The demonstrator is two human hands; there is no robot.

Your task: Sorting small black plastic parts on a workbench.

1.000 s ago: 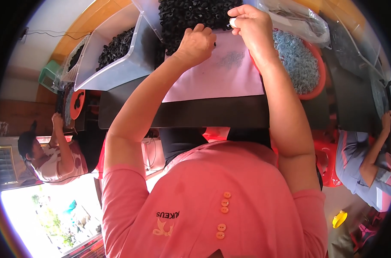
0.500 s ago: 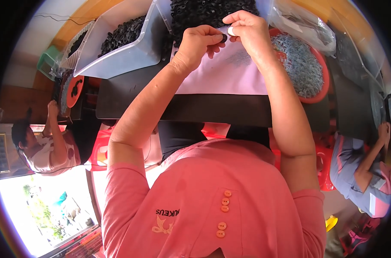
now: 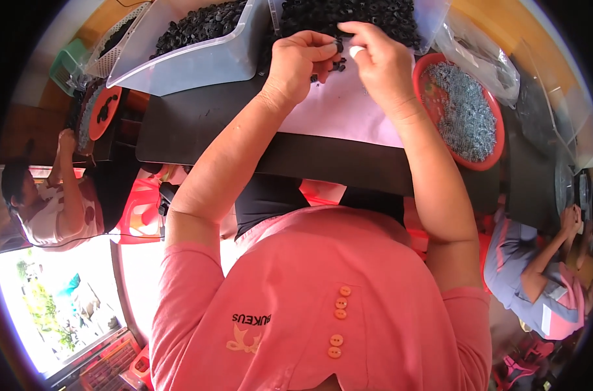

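Note:
My left hand (image 3: 296,68) pinches a small black plastic part (image 3: 339,45) between thumb and fingertips. Under those fingers more small black pieces (image 3: 337,64) show; whether the hand holds them or they lie beyond it I cannot tell. Close beside it is my right hand (image 3: 389,68), fingers curled, with a white cover (image 3: 356,50) on its thumb. Its index finger reaches over toward the black part, and anything in its pinch is too small to make out. Both hands are above a pale pink sheet (image 3: 348,117) on the dark table (image 3: 199,124).
Clear bins of black parts stand at the far left (image 3: 199,68) and far middle (image 3: 433,23). At right is a red basin (image 3: 498,140) of small bluish-grey pieces, beside a clear plastic bag (image 3: 482,65). Other people sit at left (image 3: 72,205) and right (image 3: 534,274).
The view has shifted slightly. My right hand has turned and drawn a little away from the left, and more black pieces now show below the left fingers.

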